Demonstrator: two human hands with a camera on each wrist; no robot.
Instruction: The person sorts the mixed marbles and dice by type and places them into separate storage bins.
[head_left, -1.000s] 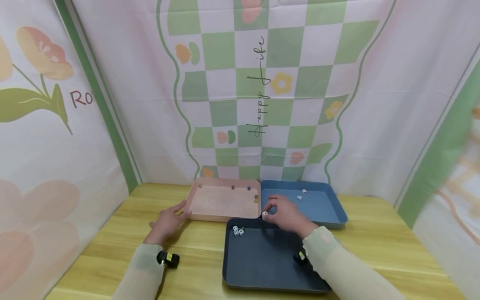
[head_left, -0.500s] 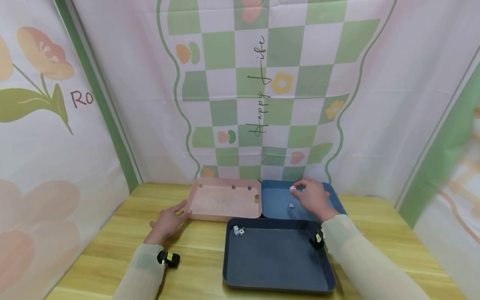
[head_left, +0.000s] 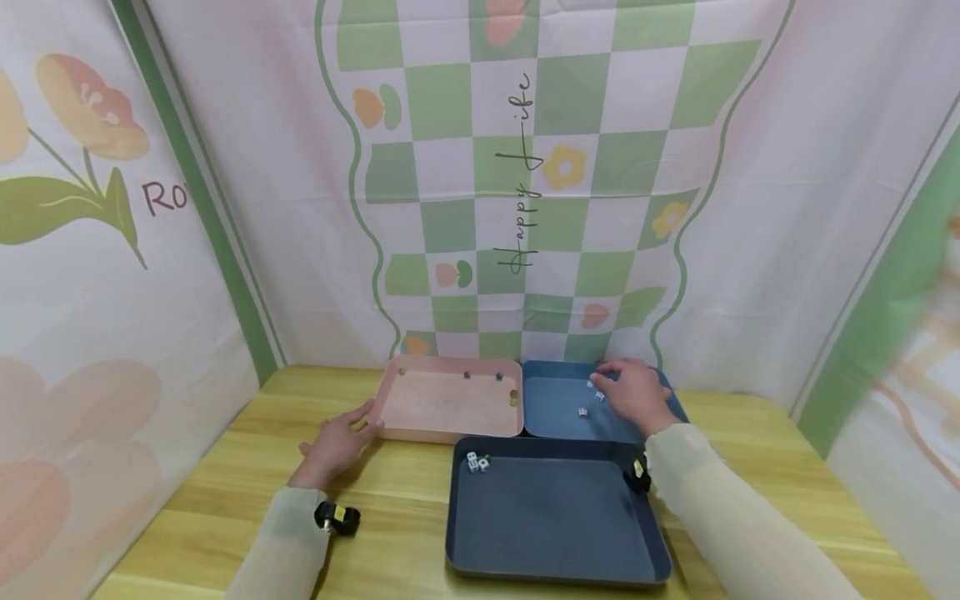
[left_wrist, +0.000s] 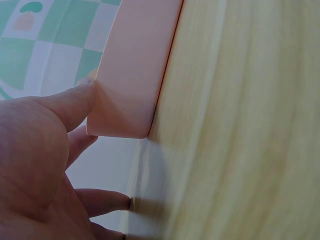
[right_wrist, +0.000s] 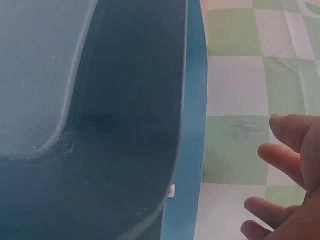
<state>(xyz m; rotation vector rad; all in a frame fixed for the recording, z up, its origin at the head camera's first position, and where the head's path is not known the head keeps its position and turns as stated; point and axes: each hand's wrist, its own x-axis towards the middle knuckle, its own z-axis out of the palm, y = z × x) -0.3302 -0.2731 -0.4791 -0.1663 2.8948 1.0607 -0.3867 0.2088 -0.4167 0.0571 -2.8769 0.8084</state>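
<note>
Blue tray (head_left: pixel 555 417) holds small dice (head_left: pixel 582 412) under right hand (head_left: pixel 633 393), fingers relaxed, gripping nothing; left hand (head_left: pixel 337 440), fingers straight, touches pink tray (head_left: pixel 442 429).

The near tray (head_left: pixel 555 521) is sitting on the table (head_left: pixel 225 467), with two dice (head_left: pixel 476 462) lying in its far left corner. Behind it, to the left, the far-left tray (head_left: pixel 450 404) is lying; behind it, to the right, the far-right tray (head_left: pixel 555 408) is holding more dice (head_left: pixel 583 412).
</note>
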